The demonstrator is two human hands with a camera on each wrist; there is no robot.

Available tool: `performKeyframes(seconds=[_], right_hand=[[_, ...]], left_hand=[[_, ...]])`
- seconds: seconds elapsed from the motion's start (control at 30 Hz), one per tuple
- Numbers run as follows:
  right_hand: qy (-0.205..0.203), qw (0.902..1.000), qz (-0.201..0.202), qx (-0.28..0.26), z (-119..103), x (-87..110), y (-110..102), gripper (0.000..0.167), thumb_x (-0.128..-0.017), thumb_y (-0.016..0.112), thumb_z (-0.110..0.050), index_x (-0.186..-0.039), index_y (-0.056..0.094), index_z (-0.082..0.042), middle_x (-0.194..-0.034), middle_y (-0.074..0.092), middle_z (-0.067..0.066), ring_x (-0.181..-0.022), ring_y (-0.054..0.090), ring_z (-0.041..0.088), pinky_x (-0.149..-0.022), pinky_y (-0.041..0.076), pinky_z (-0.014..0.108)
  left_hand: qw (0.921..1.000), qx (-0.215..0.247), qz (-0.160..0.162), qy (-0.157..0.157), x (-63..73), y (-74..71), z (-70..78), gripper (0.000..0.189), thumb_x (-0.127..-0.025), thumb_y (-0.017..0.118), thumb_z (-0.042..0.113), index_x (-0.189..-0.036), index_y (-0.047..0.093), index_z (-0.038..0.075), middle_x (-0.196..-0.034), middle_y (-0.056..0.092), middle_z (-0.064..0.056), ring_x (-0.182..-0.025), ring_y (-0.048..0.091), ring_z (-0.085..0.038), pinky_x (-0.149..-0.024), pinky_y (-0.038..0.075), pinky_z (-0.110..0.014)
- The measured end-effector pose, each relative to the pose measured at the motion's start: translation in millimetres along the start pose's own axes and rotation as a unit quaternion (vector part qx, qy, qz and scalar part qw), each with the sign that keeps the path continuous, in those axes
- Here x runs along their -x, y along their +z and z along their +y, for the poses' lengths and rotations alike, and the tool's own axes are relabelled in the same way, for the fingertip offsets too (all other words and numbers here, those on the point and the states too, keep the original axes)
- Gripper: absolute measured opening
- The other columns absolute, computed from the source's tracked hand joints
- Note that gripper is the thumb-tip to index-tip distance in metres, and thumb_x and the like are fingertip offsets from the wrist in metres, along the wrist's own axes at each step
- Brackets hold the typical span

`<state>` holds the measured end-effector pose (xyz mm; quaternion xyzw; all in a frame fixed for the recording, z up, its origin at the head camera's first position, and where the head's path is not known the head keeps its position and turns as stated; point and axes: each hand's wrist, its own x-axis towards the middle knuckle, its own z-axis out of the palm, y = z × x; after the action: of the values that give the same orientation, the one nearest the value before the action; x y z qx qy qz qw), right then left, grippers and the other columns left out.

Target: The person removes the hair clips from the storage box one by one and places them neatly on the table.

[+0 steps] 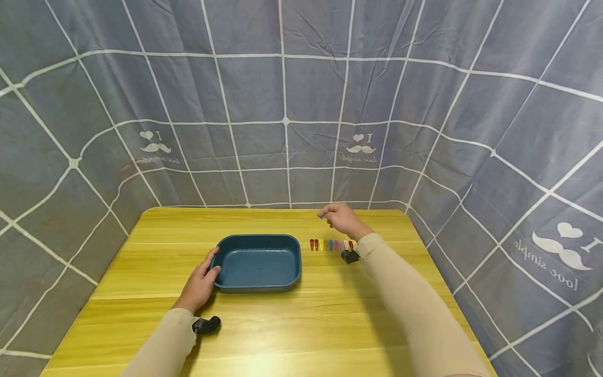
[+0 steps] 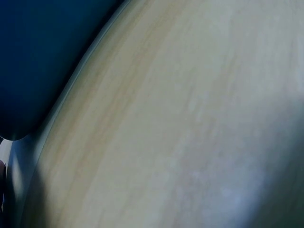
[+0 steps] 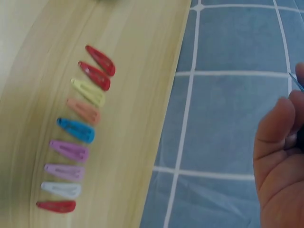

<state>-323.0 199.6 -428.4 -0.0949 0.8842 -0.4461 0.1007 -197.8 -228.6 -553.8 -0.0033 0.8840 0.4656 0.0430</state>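
Note:
A dark teal plastic basin (image 1: 256,288) stands left of the middle of the table. My left hand (image 1: 198,287) holds its left rim, thumb at the inner side and fingers along the outside. The basin's side (image 2: 42,57) fills the upper left of the left wrist view. Raised over the table's far right part, my right hand (image 1: 345,220) pinches a small blue hair clip (image 1: 322,217), mostly hidden by the fingers. In the right wrist view, several snap hair clips lie in a row, among them a blue one (image 3: 76,130), a yellow one (image 3: 88,92) and a white one (image 3: 61,189).
The yellow wood-grain table (image 1: 264,330) ends at a grey curtain (image 1: 254,146) with white grid lines, which surrounds its back and sides. Black wrist cameras hang beneath both wrists, the right one (image 1: 349,256) close to the row's right end.

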Motion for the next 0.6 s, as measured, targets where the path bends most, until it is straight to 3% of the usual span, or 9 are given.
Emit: performKeyframes(seconds=[0.07, 0.17, 0.27, 0.3, 0.37, 0.4, 0.43, 0.5, 0.6], right_hand=[[0.007, 0.9999, 0.009, 0.012, 4, 2.1, -6, 0.035, -0.112, 0.044, -0.018, -0.125, 0.075, -0.01, -0.141, 0.066, 0.012, -0.108, 0.063, 0.028, -0.097, 0.056, 0.046], [0.014, 0.9993, 0.021, 0.027, 11, 4.5, -14, 0.035, -0.112, 0.045, -0.02, -0.129, 0.074, -0.011, -0.144, 0.065, 0.013, -0.082, 0.057, 0.021, -0.075, 0.053, 0.037], [0.016, 0.9993, 0.022, 0.026, 19, 7.4, -22, 0.035, -0.111, 0.047, -0.019, -0.134, 0.072, -0.009, -0.148, 0.063, 0.015, -0.069, 0.048, 0.021, -0.07, 0.048, 0.038], [0.017, 0.9994, 0.021, 0.02, 22, 8.7, -25, 0.036, -0.111, 0.047, -0.019, -0.135, 0.071, -0.008, -0.149, 0.061, 0.017, -0.072, 0.054, 0.026, -0.074, 0.052, 0.041], [0.018, 0.9995, 0.022, 0.013, 27, 10.8, -30, 0.036, -0.11, 0.049, -0.018, -0.138, 0.069, -0.006, -0.15, 0.061, 0.017, -0.105, 0.067, 0.034, -0.099, 0.055, 0.049], [0.02, 0.9995, 0.023, 0.008, 30, 11.7, -32, 0.036, -0.11, 0.051, -0.018, -0.139, 0.068, -0.006, -0.151, 0.06, 0.018, -0.12, 0.066, 0.038, -0.107, 0.052, 0.054], [0.021, 0.9995, 0.024, 0.004, 33, 12.6, -34, 0.037, -0.109, 0.052, -0.018, -0.14, 0.067, -0.005, -0.151, 0.06, 0.018, -0.12, 0.066, 0.039, -0.108, 0.052, 0.054], [0.025, 0.9992, 0.031, 0.001, 38, 14.4, -38, 0.037, -0.108, 0.055, -0.018, -0.141, 0.067, -0.004, -0.149, 0.061, 0.018, -0.145, 0.05, 0.042, -0.119, 0.043, 0.058], [0.034, 0.9986, 0.04, -0.008, 45, 17.8, -43, 0.038, -0.107, 0.059, -0.017, -0.141, 0.066, -0.002, -0.149, 0.062, 0.02, -0.143, 0.053, 0.043, -0.119, 0.044, 0.058]], left_hand=[[1.0, 0.001, 0.001, 0.001, -0.6, 1.0, -0.2, 0.058, -0.114, 0.039, 0.038, -0.169, 0.022, 0.036, -0.175, 0.021, -0.016, -0.159, 0.015, -0.054, -0.125, 0.013, -0.075], [1.0, 0.003, 0.003, 0.005, -1.7, 2.5, -1.4, 0.058, -0.114, 0.038, 0.039, -0.169, 0.022, 0.035, -0.175, 0.022, -0.016, -0.159, 0.017, -0.053, -0.126, 0.013, -0.074], [0.9999, 0.002, 0.006, 0.01, -2.4, 3.8, -2.0, 0.058, -0.114, 0.038, 0.04, -0.169, 0.022, 0.034, -0.175, 0.022, -0.017, -0.158, 0.019, -0.053, -0.125, 0.016, -0.074], [0.9999, 0.001, 0.005, 0.01, -2.4, 4.0, -2.0, 0.058, -0.114, 0.038, 0.041, -0.169, 0.022, 0.035, -0.175, 0.022, -0.017, -0.158, 0.02, -0.053, -0.124, 0.018, -0.075], [1.0, 0.0, 0.002, 0.007, -1.6, 3.6, -1.5, 0.058, -0.114, 0.037, 0.042, -0.169, 0.021, 0.035, -0.175, 0.022, -0.017, -0.158, 0.021, -0.053, -0.123, 0.019, -0.075], [1.0, -0.001, 0.001, 0.004, -1.1, 3.2, -1.3, 0.058, -0.114, 0.037, 0.043, -0.169, 0.02, 0.036, -0.175, 0.022, -0.017, -0.158, 0.02, -0.053, -0.124, 0.019, -0.075], [1.0, -0.002, 0.0, 0.002, -0.6, 2.6, -1.1, 0.058, -0.114, 0.037, 0.043, -0.169, 0.02, 0.036, -0.175, 0.022, -0.018, -0.158, 0.021, -0.053, -0.123, 0.019, -0.075], [1.0, -0.002, -0.001, 0.0, 0.3, 1.5, -0.7, 0.058, -0.114, 0.036, 0.044, -0.169, 0.02, 0.037, -0.175, 0.021, -0.018, -0.157, 0.022, -0.053, -0.123, 0.021, -0.075], [1.0, -0.002, 0.0, 0.005, 0.0, 0.8, 0.0, 0.059, -0.114, 0.037, 0.044, -0.169, 0.02, 0.035, -0.175, 0.022, -0.018, -0.157, 0.023, -0.053, -0.123, 0.021, -0.074]])
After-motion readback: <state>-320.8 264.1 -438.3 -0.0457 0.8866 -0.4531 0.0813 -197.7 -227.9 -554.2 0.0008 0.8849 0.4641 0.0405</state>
